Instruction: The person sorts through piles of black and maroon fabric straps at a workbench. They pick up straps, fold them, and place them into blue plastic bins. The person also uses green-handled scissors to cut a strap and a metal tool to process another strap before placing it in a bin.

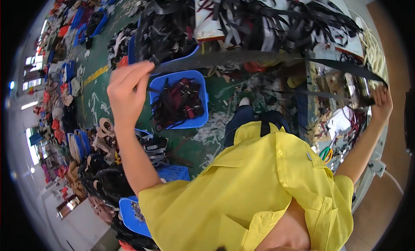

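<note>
The left hand grips one black strap, stretched in mid-air. Beyond it stand two blue bins; one worktop bears a tangled heap, too jumbled to count. The right hand is closed on the strap.

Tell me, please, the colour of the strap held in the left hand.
The strap is black; it shows best in the head view.

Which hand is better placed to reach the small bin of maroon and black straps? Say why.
Probably the left hand: it shows much closer to the bin, while the right hand is far to the right. Both hold a black strap, though.
</note>
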The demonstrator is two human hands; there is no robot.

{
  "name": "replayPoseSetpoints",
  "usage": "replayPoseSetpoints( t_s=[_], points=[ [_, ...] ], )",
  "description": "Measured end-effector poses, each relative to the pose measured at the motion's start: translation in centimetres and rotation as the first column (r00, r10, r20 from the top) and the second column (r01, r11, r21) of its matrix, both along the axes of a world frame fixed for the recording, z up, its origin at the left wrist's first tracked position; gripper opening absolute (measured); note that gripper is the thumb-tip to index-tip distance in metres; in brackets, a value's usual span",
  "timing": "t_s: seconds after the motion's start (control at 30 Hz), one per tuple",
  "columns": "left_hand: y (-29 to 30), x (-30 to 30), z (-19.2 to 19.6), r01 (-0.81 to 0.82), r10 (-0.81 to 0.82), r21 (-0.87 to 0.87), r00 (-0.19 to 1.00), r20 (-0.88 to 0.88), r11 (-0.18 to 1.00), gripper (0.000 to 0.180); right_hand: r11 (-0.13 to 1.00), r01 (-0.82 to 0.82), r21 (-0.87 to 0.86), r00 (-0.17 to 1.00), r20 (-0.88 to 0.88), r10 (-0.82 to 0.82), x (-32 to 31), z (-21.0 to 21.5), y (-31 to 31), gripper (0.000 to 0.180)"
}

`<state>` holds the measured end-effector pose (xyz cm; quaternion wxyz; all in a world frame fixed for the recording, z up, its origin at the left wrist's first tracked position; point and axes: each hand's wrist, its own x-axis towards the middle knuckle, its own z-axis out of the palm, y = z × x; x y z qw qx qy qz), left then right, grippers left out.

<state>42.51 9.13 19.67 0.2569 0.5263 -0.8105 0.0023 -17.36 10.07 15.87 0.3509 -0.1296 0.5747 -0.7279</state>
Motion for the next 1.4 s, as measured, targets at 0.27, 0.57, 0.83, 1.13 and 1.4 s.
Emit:
replayPoseSetpoints(
  t_s=[0.27, 0.57, 0.83, 1.13, 1.4],
  points=[
    [-0.6, 2.5, -1.0, -0.123, 0.332, -0.722, 0.930, 0.155, 0.681, 0.031, 0.916, -0.353, -0.192, 0.915, 0.135, 0.381, -8.9, -7.9, 7.6, 0.021],
    [-4.1, 5.0, -1.8, -0.650, 0.670, -0.210, 0.742, 0.034, 0.731, 0.042, 0.967, -0.208, 0.148, 0.978, 0.050, 0.203, -10.1, -10.8, 14.1, 0.025],
    [-6.0, 48.2, -13.5, -0.584, 0.594, 0.354, 0.799, 0.090, 0.731, 0.050, 0.549, 0.757, 0.354, 0.334, -0.932, 0.141, -15.1, -13.3, 20.2, 0.043],
    [-11.6, -7.6, -7.0, 0.328, -0.320, -0.213, 0.945, 0.074, 0.920, 0.028, 0.634, -0.076, 0.769, 0.089, -0.628, 0.773, 6.2, -8.3, 11.8, 0.015],
    [-6.0, -25.0, -9.1, 0.661, -0.771, -0.423, 0.615, -0.167, 0.619, 0.046, 0.568, -0.823, -0.006, 0.568, 0.007, 0.823, 17.3, -5.2, 3.2, 0.053]
  ],
)
